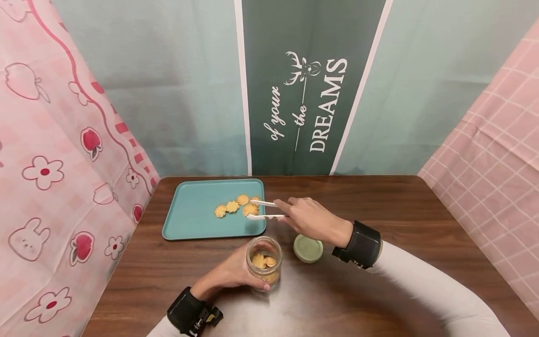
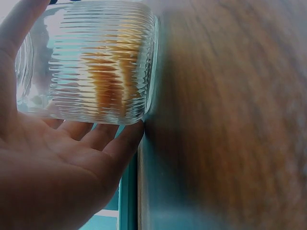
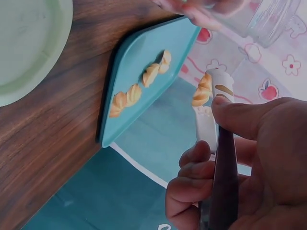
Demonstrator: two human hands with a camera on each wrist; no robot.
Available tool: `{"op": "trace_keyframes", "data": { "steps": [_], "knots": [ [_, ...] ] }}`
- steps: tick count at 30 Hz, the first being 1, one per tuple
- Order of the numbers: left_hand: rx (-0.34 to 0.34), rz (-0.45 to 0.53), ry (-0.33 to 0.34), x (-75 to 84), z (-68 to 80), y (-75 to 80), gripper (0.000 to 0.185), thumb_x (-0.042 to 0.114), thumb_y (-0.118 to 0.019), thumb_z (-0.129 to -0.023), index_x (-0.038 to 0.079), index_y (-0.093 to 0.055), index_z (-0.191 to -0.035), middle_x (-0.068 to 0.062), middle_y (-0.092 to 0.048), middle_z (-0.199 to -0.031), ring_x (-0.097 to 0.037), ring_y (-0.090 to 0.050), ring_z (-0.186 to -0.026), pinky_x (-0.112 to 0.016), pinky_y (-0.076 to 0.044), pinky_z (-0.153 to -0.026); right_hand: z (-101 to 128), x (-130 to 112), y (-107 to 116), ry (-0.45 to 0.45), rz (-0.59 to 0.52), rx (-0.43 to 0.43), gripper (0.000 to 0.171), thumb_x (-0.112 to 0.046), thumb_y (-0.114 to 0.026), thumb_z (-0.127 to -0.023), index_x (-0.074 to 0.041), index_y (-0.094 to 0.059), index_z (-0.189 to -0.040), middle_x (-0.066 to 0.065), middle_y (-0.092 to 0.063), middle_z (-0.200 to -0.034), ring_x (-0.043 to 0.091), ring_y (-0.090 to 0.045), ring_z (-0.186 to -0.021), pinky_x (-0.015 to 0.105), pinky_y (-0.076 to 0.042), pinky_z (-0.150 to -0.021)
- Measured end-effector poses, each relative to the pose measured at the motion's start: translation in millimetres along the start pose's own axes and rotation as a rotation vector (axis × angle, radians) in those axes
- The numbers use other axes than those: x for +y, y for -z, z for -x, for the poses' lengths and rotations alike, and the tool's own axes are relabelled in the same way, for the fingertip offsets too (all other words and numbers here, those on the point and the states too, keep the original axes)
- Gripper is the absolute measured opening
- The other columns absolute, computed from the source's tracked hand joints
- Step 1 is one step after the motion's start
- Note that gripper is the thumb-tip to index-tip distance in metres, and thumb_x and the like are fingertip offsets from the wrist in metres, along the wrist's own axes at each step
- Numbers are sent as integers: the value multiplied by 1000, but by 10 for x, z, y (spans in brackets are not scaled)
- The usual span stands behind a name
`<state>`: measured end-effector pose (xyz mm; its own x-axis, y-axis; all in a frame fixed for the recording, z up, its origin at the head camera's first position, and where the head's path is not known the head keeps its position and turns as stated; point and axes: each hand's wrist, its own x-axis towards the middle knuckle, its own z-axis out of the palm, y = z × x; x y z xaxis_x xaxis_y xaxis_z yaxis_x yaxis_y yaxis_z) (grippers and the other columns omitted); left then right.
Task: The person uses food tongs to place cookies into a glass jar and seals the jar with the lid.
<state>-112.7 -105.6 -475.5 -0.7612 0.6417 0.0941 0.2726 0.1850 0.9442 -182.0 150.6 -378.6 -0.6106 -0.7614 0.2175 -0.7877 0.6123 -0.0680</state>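
Note:
My left hand (image 1: 236,269) grips a ribbed clear glass jar (image 1: 275,277) around its side, with several cookies (image 1: 262,261) in the bottom. In the left wrist view the jar (image 2: 62,62) stands close over the wooden table, thumb and fingers on opposite sides. My right hand (image 1: 309,217) holds white-tipped tongs (image 1: 269,216) reaching over the right edge of the teal tray (image 1: 189,224). Between the tong tips is a swirled cookie (image 3: 202,91), raised above the tray in the right wrist view. Several more cookies (image 1: 232,206) lie in a loose row on the tray.
A pale green round lid (image 1: 308,248) lies on the wooden table (image 1: 370,281), right of the jar and below the right wrist. Fabric curtains (image 1: 189,93) enclose the table at the back and both sides. Each wrist wears a black strap (image 1: 365,244).

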Motion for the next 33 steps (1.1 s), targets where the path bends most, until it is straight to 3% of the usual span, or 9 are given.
{"op": "trace_keyframes", "data": {
  "steps": [15, 33],
  "knots": [
    [-2, -24, -4, -12, 1, 11, 88, 20, -102, -68, 15, -56, -143, 1, -65, -138, -20, -59, -130, -36, -41, -120, 120, 2, 123, -1, 45, 31, 44, -24, -74, -102, -3, -63, -138, 2, -57, -78, 16, -57, -60, 29, -49, -52],
    [-1, 6, 5, -3, 3, 14, 88, 16, -101, -68, 14, -56, -143, 0, -65, -137, -21, -60, -129, -33, -42, -118, 343, -70, 347, 10, 46, 55, 46, -22, -72, -103, -3, -62, -143, -2, -50, -77, 8, -45, -59, 21, -43, -55]
  ]
}}
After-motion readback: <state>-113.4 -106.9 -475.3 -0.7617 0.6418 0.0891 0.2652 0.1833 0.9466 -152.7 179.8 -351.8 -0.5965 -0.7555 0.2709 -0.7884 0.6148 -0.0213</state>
